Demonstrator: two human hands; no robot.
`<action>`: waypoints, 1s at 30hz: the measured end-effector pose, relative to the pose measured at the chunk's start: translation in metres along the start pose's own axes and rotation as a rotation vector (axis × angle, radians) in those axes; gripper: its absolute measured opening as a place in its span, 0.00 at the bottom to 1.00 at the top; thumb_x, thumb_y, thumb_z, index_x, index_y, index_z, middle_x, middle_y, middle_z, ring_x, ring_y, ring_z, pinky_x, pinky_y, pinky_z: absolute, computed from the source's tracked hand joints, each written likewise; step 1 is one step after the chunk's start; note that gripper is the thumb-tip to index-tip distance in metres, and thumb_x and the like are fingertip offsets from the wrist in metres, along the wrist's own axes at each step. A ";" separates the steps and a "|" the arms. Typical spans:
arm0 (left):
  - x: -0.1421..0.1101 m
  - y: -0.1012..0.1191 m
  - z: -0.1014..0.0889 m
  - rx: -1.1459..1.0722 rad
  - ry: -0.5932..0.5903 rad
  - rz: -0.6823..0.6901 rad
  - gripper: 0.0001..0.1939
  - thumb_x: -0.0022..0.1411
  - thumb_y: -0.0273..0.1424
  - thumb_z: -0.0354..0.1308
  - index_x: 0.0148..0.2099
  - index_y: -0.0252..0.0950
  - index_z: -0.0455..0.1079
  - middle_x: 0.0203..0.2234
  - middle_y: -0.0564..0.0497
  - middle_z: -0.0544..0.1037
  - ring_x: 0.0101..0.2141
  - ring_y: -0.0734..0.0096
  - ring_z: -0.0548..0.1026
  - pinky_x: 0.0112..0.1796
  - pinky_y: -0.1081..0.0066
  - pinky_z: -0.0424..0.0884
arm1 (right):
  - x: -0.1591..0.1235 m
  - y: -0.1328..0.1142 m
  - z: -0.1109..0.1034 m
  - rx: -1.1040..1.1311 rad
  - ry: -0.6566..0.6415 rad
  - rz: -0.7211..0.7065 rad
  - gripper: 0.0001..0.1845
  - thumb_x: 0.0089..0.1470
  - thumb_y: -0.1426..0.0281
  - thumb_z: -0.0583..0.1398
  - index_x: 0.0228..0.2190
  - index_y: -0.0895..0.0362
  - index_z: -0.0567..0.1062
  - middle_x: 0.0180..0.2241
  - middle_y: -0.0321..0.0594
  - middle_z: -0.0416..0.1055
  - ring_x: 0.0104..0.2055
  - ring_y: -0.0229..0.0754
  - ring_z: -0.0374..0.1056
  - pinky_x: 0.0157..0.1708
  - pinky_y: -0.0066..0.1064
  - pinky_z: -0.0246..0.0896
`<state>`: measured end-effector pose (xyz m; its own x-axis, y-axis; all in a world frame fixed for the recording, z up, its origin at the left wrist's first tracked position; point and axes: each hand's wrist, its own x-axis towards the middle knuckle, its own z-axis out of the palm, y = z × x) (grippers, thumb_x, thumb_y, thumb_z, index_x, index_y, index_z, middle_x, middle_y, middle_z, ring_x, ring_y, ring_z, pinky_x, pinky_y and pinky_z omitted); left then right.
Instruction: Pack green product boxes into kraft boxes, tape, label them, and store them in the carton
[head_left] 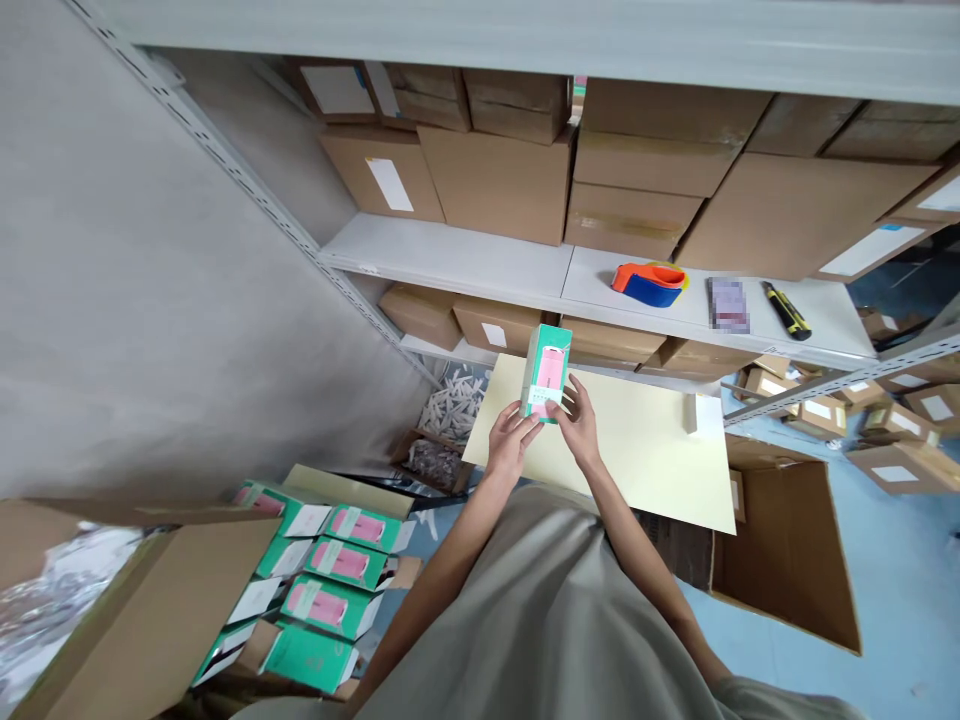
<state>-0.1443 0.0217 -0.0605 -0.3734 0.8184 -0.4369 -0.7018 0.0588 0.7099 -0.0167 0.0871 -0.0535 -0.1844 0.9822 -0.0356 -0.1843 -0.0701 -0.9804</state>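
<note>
Upright above the pale yellow board (645, 455), a green product box (548, 365) with a pink picture on its front is held up before me. My left hand (511, 440) grips its lower left side, fingers curled under the bottom. At its lower right, my right hand (577, 418) has the thumb on the front face, while the other fingers reach up beside the box. A small white box (703, 413) stands at the board's right end.
On the shelf (480, 262) lie an orange and blue tape dispenser (651, 284), a blurred small packet (727, 304) and a yellow-black utility knife (787, 311). Open green boxes (330, 603) fill the lower left. An open carton (787, 530) stands at right, with several cartons (896, 465) beyond.
</note>
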 end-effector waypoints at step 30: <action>-0.090 -0.022 -0.051 0.266 -0.207 0.236 0.30 0.43 0.31 0.82 0.50 0.38 0.79 0.53 0.42 0.82 0.61 0.50 0.79 0.59 0.57 0.79 | -0.103 0.014 0.005 -0.345 0.191 -0.205 0.55 0.56 0.52 0.72 0.77 0.50 0.60 0.76 0.56 0.63 0.69 0.58 0.69 0.64 0.49 0.73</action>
<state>-0.1260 -0.0819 -0.0652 -0.3557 0.9234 -0.1439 -0.4200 -0.0204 0.9073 -0.0054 -0.0159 -0.0629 0.0101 0.9865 0.1632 0.1403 0.1602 -0.9771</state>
